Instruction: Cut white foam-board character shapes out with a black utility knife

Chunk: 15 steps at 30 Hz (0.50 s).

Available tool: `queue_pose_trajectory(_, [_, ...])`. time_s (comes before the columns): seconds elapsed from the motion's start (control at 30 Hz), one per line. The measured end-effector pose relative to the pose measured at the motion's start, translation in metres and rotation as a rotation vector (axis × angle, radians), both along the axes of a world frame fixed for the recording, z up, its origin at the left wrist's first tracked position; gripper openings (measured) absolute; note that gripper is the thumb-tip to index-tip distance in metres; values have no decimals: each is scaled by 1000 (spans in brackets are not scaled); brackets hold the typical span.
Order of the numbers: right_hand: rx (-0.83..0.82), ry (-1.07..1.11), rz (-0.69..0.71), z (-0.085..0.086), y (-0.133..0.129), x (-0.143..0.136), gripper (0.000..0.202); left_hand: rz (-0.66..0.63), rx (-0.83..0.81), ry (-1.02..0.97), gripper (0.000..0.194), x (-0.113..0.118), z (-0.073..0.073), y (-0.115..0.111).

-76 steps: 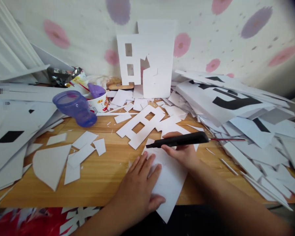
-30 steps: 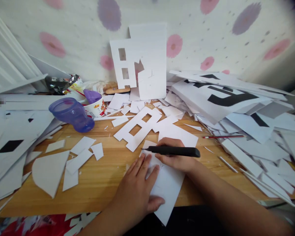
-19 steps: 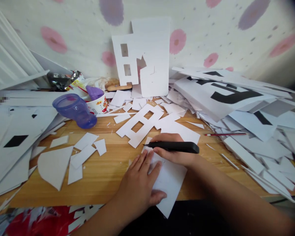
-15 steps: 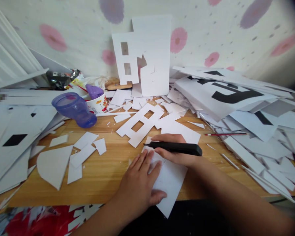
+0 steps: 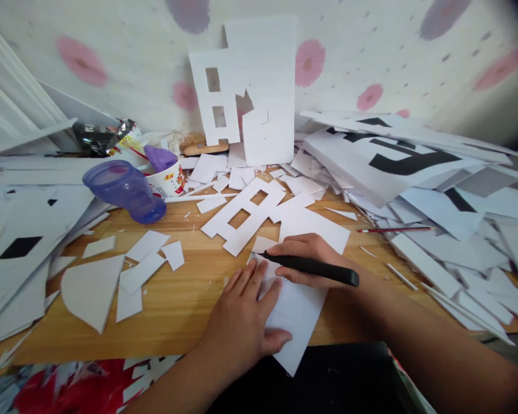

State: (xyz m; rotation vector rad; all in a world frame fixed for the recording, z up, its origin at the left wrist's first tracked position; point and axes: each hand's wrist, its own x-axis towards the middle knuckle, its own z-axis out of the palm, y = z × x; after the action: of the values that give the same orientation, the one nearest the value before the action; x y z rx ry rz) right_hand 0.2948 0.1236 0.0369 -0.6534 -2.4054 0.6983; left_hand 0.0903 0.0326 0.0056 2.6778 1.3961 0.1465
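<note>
Spread flat, my left hand (image 5: 244, 310) presses on a white foam board piece (image 5: 300, 313) that sticks out past the table's front edge. My right hand (image 5: 304, 256) is wrapped round a black utility knife (image 5: 317, 269). The knife's tip touches the board's upper end, just beyond my left fingertips, where a cut or line crosses the board. Just behind lies a white cutout (image 5: 246, 215) with two square openings, touching another white piece (image 5: 319, 227).
A purple translucent cup (image 5: 125, 190) and a paper tub (image 5: 168, 179) stand at left. White offcuts (image 5: 142, 270) lie near them. Tall cut boards (image 5: 267, 86) lean on the wall. Stacked printed boards (image 5: 397, 161) fill the right, beside a red pencil (image 5: 395, 229).
The knife's rear end has swung slightly down and right, with its tip still at the board's upper end. My left hand stays pressed on the board. The view has shifted slightly.
</note>
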Motion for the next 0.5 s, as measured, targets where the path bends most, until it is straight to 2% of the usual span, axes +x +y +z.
queue_pose_trajectory(0.27, [-36, -6, 49, -2, 6, 12, 30, 4, -30, -23, 84, 0, 0, 0])
queue_pose_trajectory(0.5, [-118, 24, 54, 4, 7, 26, 30, 17, -38, 21, 83, 1, 3, 0])
